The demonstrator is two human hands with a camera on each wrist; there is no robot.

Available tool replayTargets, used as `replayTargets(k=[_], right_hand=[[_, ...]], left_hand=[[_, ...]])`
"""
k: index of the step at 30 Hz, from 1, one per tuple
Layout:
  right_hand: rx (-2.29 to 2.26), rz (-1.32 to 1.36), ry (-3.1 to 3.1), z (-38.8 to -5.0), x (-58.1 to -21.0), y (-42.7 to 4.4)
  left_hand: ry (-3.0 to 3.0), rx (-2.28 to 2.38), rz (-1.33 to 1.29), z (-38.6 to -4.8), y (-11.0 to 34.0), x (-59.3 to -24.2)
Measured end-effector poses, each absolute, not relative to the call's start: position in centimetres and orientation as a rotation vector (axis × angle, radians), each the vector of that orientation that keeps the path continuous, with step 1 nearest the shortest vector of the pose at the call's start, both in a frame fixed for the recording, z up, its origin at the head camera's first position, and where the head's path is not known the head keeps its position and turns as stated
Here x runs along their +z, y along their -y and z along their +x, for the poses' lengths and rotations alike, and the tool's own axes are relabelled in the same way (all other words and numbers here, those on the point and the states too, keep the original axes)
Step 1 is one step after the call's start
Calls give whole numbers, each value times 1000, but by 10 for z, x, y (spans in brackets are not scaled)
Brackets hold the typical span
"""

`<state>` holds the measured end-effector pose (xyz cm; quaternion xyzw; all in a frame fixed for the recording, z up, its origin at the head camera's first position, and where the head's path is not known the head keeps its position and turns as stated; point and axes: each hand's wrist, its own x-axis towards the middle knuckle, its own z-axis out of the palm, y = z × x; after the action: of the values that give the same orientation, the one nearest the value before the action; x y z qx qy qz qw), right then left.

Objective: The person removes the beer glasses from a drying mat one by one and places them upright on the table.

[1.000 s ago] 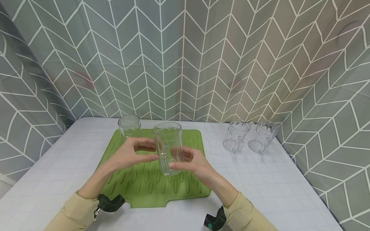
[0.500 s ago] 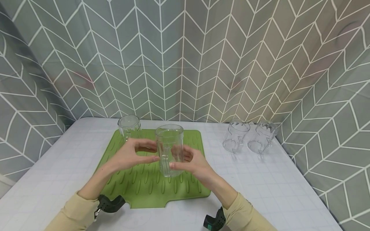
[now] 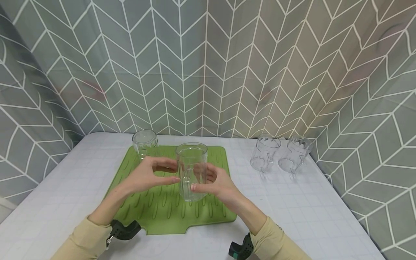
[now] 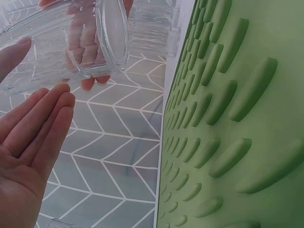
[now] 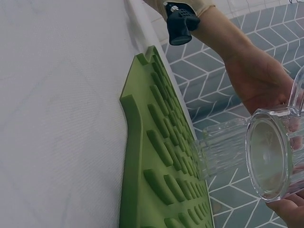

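Glass mug [image 3: 189, 167] held upright over the green ridged mat [image 3: 167, 222], mouth up, long axis close to vertical. From both wrist views we note the round base [image 5: 268, 159] facing the mat, a gap between them; the handle [image 5: 294, 95] sits toward the left hand [image 3: 146, 177]. Clear, colourless glass: smooth band below the rim, faceted lower down, thick at the foot; we see the right hand's fingers through the wall. Right hand [image 3: 220, 183] clamped on the mug's lower right side, thumb in front, fingers curled behind. Left hand at the left side, thumb and fairly straight fingers spread apart; we cannot tell whether they touch the glass. Edges and room: a second mug [image 3: 144, 142] stands upright at the mat's far left corner, behind the left hand, its foot hidden from us. White tabletop [image 3: 292, 213] lies between the mat's right edge and two more mugs [image 3: 265, 153], which stand near each other by the chevron-patterned curtain [image 3: 221, 65] at the back, well apart from both hands.
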<state>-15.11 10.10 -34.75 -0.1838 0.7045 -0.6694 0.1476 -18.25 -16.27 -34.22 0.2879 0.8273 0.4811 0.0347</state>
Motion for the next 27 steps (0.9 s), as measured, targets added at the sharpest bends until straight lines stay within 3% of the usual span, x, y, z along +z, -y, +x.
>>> replayTargets(k=[27], right_hand=[[-1954,-527,-2016,-151,-349,-100]], left_hand=[[-2569,1485,892,-183,163,-343]])
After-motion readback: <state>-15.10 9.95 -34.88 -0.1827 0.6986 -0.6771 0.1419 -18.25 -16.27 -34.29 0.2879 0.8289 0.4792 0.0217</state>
